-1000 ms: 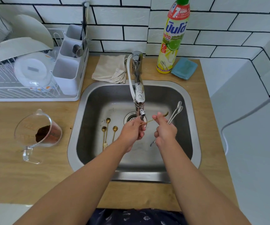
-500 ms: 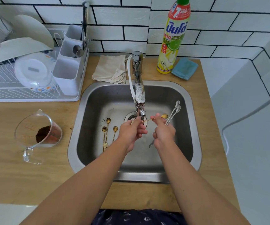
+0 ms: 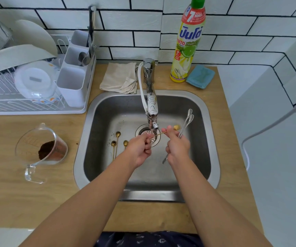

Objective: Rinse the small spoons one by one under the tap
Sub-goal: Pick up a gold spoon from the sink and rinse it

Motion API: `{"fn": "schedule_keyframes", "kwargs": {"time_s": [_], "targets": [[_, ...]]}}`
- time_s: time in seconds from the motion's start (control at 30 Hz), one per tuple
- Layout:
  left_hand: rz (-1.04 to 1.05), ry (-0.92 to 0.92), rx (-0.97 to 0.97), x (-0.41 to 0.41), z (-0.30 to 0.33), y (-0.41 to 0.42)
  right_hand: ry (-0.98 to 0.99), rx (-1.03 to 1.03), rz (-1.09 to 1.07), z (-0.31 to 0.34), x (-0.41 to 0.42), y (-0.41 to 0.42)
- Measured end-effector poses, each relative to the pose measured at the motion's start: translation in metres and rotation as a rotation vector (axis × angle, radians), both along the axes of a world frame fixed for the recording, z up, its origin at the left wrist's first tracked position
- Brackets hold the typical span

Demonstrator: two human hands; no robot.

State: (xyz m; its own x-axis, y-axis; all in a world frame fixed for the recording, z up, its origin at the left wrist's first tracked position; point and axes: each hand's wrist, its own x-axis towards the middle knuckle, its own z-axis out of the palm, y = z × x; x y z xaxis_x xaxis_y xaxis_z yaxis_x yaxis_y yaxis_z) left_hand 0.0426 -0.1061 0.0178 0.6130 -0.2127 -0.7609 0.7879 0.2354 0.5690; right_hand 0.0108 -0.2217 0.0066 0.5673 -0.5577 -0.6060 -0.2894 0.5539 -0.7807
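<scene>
Under the chrome tap spout (image 3: 152, 120), over the steel sink (image 3: 213, 157), your two hands held one slim gold spoon (image 3: 161, 133) level. Your left hand (image 3: 140, 150) pinched the handle end, fingers curled. Your right hand (image 3: 177, 147) pinched the spoon near its bowl, which showed just past the fingertips, and the same hand also gripped two long silver spoons (image 3: 187, 122) slanting up to the right. Three more small gold spoons (image 3: 117, 141) lay on the sink floor, left of the drain strainer (image 3: 144, 131). A glass measuring jug with brown powder (image 3: 42, 150) stood on the wooden worktop (image 3: 10, 184).
</scene>
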Motion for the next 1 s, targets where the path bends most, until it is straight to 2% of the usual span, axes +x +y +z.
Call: {"fn": "schedule_keyframes", "kwargs": {"time_s": [0.13, 0.3, 0.47, 0.67, 0.73, 0.87, 0.93, 1.0], "targets": [[-0.191, -0.18, 0.13, -0.01, 0.002, 0.001, -0.018, 0.076, 0.012, -0.001, 0.001, -0.004], [-0.09, -0.18, 0.124, -0.005, -0.001, 0.008, -0.072, 0.084, 0.03, 0.0, 0.002, -0.001], [-0.079, -0.18, 0.24, -0.009, -0.001, -0.003, -0.066, 0.125, 0.021, -0.003, -0.001, 0.003], [-0.124, -0.094, -0.298, -0.008, 0.001, 0.008, -0.075, 0.104, -0.025, -0.002, 0.001, -0.014], [-0.18, -0.134, -0.199, -0.009, 0.002, 0.009, -0.091, 0.107, -0.015, 0.0, 0.003, -0.015], [-0.249, -0.255, 0.235, -0.004, 0.003, 0.003, -0.086, 0.092, 0.062, 0.001, 0.006, -0.005], [-0.292, -0.298, 0.258, -0.002, 0.002, 0.005, -0.092, 0.085, 0.06, 0.002, 0.007, -0.005], [-0.37, -0.304, 0.111, -0.006, 0.002, 0.01, -0.102, 0.091, 0.027, 0.003, 0.01, -0.009]]}}
